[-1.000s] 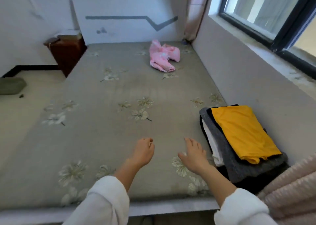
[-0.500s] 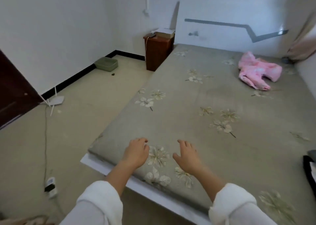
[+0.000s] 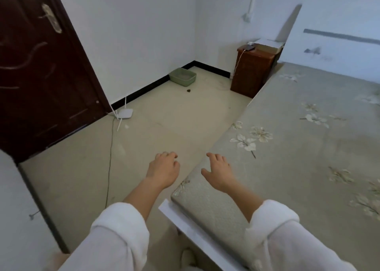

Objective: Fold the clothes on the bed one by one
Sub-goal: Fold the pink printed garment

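Note:
The bed (image 3: 298,168), covered in a grey-green sheet with pale flowers, fills the right half of the view. No clothes show on it in this view. My left hand (image 3: 163,171) hovers over the floor just beyond the bed's near left corner, fingers loosely curled and holding nothing. My right hand (image 3: 220,173) hangs above that corner of the bed, fingers spread and relaxed, empty. Both arms wear white fleece sleeves.
A dark brown door (image 3: 41,71) stands at the left. A white router (image 3: 125,113) with a cable lies on the beige floor by the wall. A green tray (image 3: 182,79) sits in the far corner. A brown nightstand (image 3: 255,71) stands beside the bed.
The view has swung left: the pink garment and the folded stack have left the frame, and the door has come in. Both hands stayed empty, now at the bed's left corner.

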Action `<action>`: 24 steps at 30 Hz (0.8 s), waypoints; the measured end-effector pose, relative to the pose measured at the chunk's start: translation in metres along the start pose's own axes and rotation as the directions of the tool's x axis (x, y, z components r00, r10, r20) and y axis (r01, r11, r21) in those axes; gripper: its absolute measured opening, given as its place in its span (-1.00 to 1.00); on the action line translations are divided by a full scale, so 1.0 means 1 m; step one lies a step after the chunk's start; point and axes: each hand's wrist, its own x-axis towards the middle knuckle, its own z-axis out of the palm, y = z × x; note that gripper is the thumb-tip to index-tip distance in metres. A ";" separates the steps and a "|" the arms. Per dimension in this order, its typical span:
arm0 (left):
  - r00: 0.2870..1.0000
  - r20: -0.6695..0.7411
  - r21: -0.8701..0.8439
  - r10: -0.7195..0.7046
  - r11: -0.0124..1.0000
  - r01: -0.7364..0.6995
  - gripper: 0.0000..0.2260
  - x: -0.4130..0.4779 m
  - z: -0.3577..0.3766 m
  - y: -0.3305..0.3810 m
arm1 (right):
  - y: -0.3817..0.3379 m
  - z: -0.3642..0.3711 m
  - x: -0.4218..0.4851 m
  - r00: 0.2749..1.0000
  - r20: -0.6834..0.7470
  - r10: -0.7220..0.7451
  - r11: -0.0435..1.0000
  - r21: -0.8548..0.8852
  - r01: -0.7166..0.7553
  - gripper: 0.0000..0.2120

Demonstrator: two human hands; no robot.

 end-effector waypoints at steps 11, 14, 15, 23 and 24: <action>1.000 0.030 0.005 0.000 1.000 0.000 -0.67 0.186 -0.063 -0.099 | -0.091 -0.012 0.204 0.998 -0.003 0.066 0.998 0.020 -0.066 -0.42; 0.999 0.042 0.009 0.004 1.000 -0.004 -0.67 0.236 -0.081 -0.122 | -0.115 -0.020 0.251 0.998 -0.010 0.069 0.997 0.044 -0.068 -0.42; 0.999 0.049 0.015 0.008 1.000 -0.009 -0.67 0.252 -0.085 -0.129 | -0.122 -0.023 0.264 0.997 -0.015 0.072 0.996 0.048 -0.071 -0.42; 0.989 0.102 0.062 0.106 0.992 -0.113 -0.67 0.388 -0.109 -0.172 | -0.151 -0.035 0.382 0.983 -0.077 0.169 0.984 0.074 -0.164 -0.43; 0.987 0.105 0.071 0.125 0.989 -0.133 -0.67 0.407 -0.112 -0.178 | -0.153 -0.035 0.397 0.978 -0.087 0.191 0.979 0.083 -0.184 -0.43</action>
